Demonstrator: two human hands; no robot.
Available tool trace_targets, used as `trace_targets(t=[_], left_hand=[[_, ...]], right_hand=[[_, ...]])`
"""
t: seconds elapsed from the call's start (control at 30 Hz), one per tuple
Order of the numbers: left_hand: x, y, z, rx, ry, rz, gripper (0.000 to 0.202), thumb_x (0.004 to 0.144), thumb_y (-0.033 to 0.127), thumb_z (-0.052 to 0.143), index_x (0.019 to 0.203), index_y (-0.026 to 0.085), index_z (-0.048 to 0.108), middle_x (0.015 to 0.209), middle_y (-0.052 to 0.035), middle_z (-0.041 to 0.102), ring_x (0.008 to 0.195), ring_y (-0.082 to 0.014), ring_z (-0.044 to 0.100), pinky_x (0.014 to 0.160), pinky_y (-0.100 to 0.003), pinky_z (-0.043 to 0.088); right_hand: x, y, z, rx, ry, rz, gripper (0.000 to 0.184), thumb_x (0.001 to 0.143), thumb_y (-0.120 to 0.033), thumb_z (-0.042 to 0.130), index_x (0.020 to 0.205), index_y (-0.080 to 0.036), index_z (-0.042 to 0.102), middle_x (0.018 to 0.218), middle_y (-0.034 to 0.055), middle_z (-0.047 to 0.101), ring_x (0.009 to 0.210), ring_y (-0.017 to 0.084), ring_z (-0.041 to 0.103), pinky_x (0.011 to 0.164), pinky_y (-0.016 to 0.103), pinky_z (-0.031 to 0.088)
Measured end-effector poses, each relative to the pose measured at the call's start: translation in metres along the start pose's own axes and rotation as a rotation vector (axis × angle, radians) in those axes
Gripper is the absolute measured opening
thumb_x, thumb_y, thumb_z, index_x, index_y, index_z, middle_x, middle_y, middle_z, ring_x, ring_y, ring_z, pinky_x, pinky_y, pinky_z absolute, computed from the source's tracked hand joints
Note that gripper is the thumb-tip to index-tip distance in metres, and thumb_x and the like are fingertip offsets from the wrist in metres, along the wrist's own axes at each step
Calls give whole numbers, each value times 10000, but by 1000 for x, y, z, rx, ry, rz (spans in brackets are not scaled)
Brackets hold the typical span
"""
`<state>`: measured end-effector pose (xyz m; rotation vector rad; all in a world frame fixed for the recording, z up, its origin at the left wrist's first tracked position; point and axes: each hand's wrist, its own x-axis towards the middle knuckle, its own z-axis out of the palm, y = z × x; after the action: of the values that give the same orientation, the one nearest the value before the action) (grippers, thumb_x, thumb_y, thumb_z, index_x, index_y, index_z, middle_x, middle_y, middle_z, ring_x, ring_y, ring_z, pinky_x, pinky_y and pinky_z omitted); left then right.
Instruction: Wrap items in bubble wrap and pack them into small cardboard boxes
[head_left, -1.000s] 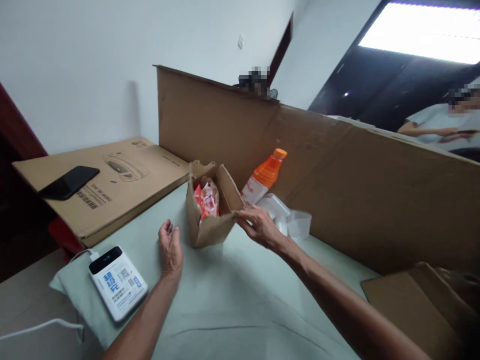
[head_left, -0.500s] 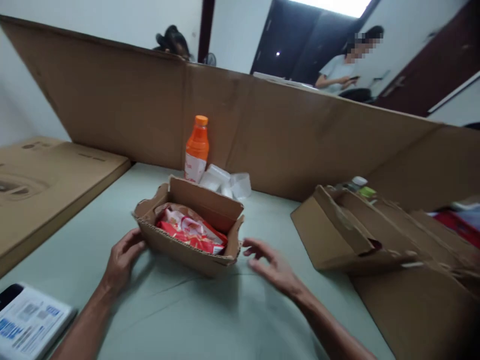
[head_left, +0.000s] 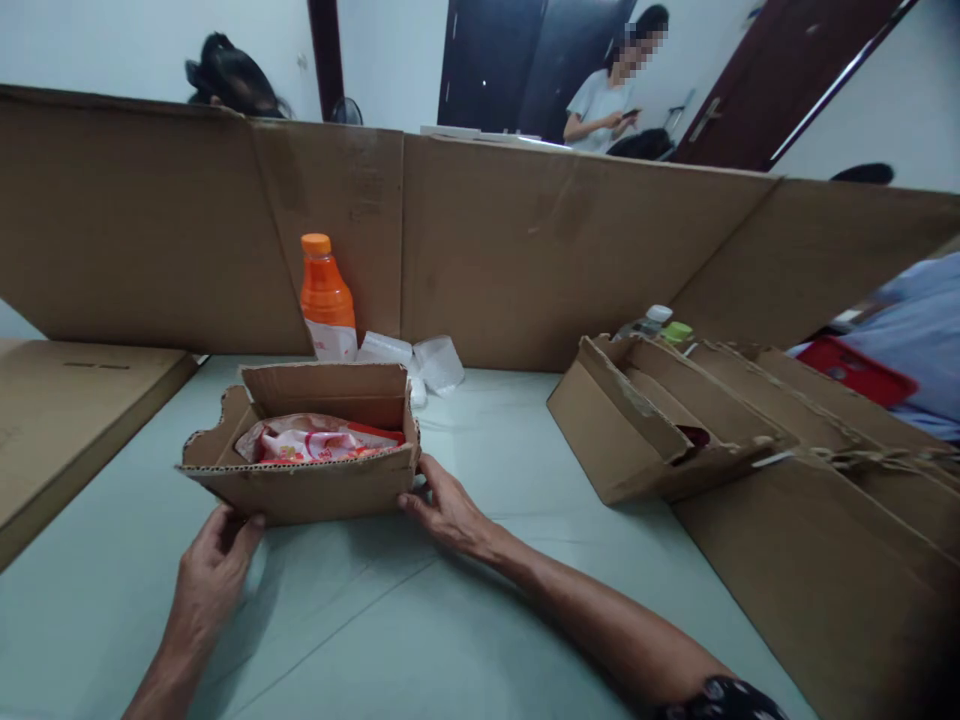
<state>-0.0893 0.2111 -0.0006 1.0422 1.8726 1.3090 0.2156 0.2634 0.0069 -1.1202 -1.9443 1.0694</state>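
A small open cardboard box (head_left: 300,488) sits on the pale green table (head_left: 420,620), front wall towards me. Red and white snack packets (head_left: 315,441) lie inside it. My left hand (head_left: 212,565) touches the box's lower left corner with its fingers curled against the cardboard. My right hand (head_left: 444,506) rests on the table at the box's lower right corner, fingertips against the wall. Both hands hold the box between them.
An orange bottle (head_left: 325,298) and clear plastic cups (head_left: 420,362) stand behind the box against a tall cardboard partition (head_left: 525,250). A torn cardboard tray (head_left: 660,420) lies to the right, a flat carton (head_left: 67,400) to the left. People sit beyond the partition.
The view swung right and the power bank dropped out of sight. The box has turned square to me and both hands have closed in on its lower corners.
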Motion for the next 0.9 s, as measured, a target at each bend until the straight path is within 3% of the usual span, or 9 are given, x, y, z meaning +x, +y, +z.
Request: trace_targets(t=[0.1,0.23,0.4,0.53,0.63,0.7,0.77,0.83,0.9], left_hand=[[2,14,11,44,-2,1,518,572,625,665,884,213,641,841,-44,696,825,-252,606,707,-339,477],[6,14,24,3,5,2,510,591,607,656,911,211,621,875,-36,685,895,-260,619,805,-360,482],[6,-8,34,-24,102,-27,531,612,586,676,983,210,622,920,-33,683,914,-254,624,875,-392,477],[6,-17,33,-33,77,-8,467,608,560,693,915,215,618,883,-30,682,894,-253,626,866,-395,485],[9,-18,31,-21,57,-7,438,617,548,697,897,222,616,864,-25,684,877,-254,630,855,-396,490],[10,-19,30,-19,53,-10,441,615,540,699,907,220,619,874,-27,689,892,-260,639,863,-396,492],[12,-21,30,-18,47,-15,446,618,537,697,916,214,621,888,-33,691,907,-265,646,863,-390,495],[13,-24,30,-9,32,-6,446,633,540,689,924,210,620,887,-37,691,893,-261,647,833,-377,499],[13,-26,29,20,20,25,452,651,550,670,939,205,623,882,-41,691,872,-256,648,793,-363,499]], right_hand=[[10,9,-3,86,15,5,613,934,-364,629,1491,-186,445,1378,144,601,1156,250,628,895,349,555],[17,25,-14,133,3,-7,660,918,-348,659,1522,-193,439,1432,151,589,1163,248,638,903,362,558],[31,42,-65,-147,-123,-89,401,863,-241,715,1260,-195,706,1438,133,614,1335,285,569,1044,414,504],[75,41,-103,-394,37,-74,351,909,-200,664,1256,-201,719,1540,147,518,1418,285,498,1146,491,417],[127,28,-104,-627,54,-108,338,909,-150,644,1227,-217,740,1631,122,406,1494,313,384,1208,564,297],[160,16,-95,-710,24,-110,361,881,-107,650,1219,-199,741,1654,118,374,1514,334,335,1198,577,294],[185,7,-86,-721,23,-99,439,859,-72,647,1284,-173,699,1615,135,436,1492,322,367,1189,555,314],[195,0,-85,-705,83,-87,510,886,-72,600,1389,-151,616,1570,147,492,1468,287,404,1191,518,328],[187,-4,-94,-648,221,-103,513,931,-118,537,1443,-152,556,1563,143,496,1453,262,421,1174,474,369]])
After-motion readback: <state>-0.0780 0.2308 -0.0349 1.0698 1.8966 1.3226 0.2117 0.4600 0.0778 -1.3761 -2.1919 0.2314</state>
